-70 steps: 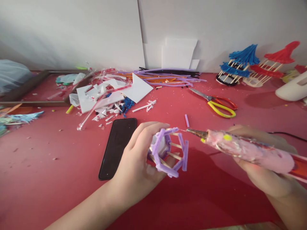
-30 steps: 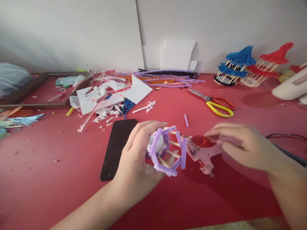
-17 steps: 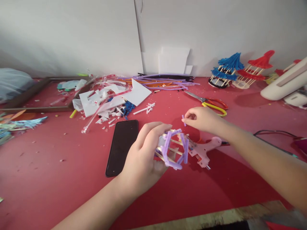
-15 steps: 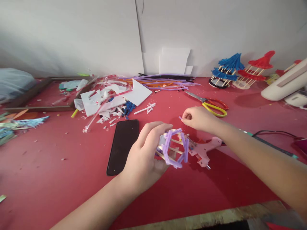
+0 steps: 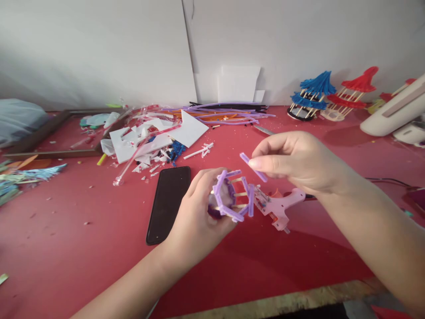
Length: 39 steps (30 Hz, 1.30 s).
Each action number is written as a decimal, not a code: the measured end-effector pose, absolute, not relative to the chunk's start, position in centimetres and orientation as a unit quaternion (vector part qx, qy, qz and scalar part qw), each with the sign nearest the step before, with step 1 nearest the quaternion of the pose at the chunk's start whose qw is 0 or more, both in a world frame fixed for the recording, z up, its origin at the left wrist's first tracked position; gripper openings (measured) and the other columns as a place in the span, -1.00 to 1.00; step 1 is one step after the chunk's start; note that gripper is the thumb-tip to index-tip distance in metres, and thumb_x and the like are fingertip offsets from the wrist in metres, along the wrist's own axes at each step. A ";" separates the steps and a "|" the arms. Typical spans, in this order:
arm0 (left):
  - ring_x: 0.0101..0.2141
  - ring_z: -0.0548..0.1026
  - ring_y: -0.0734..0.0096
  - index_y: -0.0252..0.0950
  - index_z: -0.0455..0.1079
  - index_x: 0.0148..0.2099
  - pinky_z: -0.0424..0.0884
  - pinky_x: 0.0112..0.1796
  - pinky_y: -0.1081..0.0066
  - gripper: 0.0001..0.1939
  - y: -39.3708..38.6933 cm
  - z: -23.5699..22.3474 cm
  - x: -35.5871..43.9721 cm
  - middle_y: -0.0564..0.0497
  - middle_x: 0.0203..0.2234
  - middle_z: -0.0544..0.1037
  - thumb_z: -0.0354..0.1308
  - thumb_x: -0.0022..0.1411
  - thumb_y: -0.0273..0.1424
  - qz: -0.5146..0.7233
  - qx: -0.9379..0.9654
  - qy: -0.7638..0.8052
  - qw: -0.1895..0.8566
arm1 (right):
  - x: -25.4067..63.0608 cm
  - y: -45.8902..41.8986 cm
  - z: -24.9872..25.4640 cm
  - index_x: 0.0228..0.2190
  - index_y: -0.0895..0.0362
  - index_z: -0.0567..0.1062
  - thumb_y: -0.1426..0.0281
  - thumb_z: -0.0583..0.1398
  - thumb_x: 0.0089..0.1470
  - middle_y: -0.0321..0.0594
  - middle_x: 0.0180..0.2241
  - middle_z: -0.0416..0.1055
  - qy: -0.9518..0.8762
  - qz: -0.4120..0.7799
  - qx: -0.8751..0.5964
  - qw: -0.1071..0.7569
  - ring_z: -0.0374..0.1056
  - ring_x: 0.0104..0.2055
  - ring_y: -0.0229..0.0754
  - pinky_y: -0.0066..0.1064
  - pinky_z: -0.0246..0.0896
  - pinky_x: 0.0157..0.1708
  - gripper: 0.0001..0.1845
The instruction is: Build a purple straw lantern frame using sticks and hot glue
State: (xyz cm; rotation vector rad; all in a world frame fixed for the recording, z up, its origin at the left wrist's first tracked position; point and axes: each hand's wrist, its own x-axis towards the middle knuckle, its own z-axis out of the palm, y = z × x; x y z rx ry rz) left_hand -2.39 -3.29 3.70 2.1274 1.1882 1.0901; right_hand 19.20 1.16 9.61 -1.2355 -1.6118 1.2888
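Observation:
My left hand [image 5: 202, 210] is wrapped round a small open frame [image 5: 217, 195] of pale sticks with a ring of short purple pipe-cleaner pieces at its near end. The frame is tilted, and its ring faces me. Pinched between thumb and forefinger of my right hand [image 5: 285, 161] is a short purple pipe-cleaner piece [image 5: 260, 174], held just above and to the right of the ring, apart from it. A pink glue gun [image 5: 282, 207] lies on the red table [image 5: 109, 248] below my right hand. Most of the scissors [image 5: 264, 130] is hidden behind that hand.
A black phone [image 5: 168, 206] lies left of my left hand. Farther back are white scraps [image 5: 159, 144], a bundle of pipe cleaners [image 5: 229, 116] and a wooden frame [image 5: 59, 153]. Blue [image 5: 310, 99] and red [image 5: 353, 95] roofed stick models stand at the back right, near a white appliance [image 5: 395, 113].
My right hand has lifted toward me with the purple piece, now more plainly seen, and covers the scissors' handles. The stick frame in my left hand has shifted slightly left and up.

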 end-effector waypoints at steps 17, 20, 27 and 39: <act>-0.24 0.56 0.26 -0.10 0.30 0.08 0.54 -0.24 0.29 -0.47 -3.5 3.8 -2.5 0.01 -0.17 0.48 0.38 0.09 -0.43 0.430 0.741 0.359 0.371 | 20.7 1.0 9.4 -0.17 -0.04 0.60 0.22 0.45 -0.07 -0.29 -0.23 0.51 -0.721 0.477 -0.349 0.363 0.42 -0.22 -0.21 -0.41 0.41 -0.27 -0.62; -0.25 0.55 0.30 -0.10 0.28 0.10 0.53 -0.21 0.31 -0.44 -3.6 3.9 -2.6 0.01 -0.16 0.48 0.38 0.09 -0.45 0.426 0.744 0.332 0.393 | 21.4 1.4 9.4 0.00 -0.16 0.56 0.19 0.51 -0.23 -0.27 0.03 0.47 -0.779 0.448 -0.305 0.314 0.38 0.07 -0.04 -0.27 0.40 -0.02 -0.32; -0.25 0.56 0.33 -0.07 0.21 0.14 0.54 -0.20 0.32 -0.34 -3.7 3.8 -2.7 0.03 -0.15 0.48 0.42 0.05 -0.47 0.399 0.757 0.303 0.419 | 20.9 1.2 9.1 0.02 -0.16 0.55 0.28 0.52 -0.24 -0.23 0.08 0.42 -0.782 0.468 -0.303 0.279 0.50 -0.04 -0.04 -0.36 0.52 -0.26 -0.29; -0.25 0.62 0.20 -0.13 0.27 0.10 0.59 -0.14 0.17 -0.36 -3.9 3.9 -2.7 -0.05 -0.17 0.57 0.42 0.00 -0.48 0.371 0.736 0.352 0.444 | 21.1 1.7 9.4 0.07 -0.13 0.50 0.24 0.48 -0.14 -0.24 0.06 0.45 -0.803 0.460 -0.305 0.223 0.48 -0.09 -0.13 -0.21 0.32 0.08 -0.31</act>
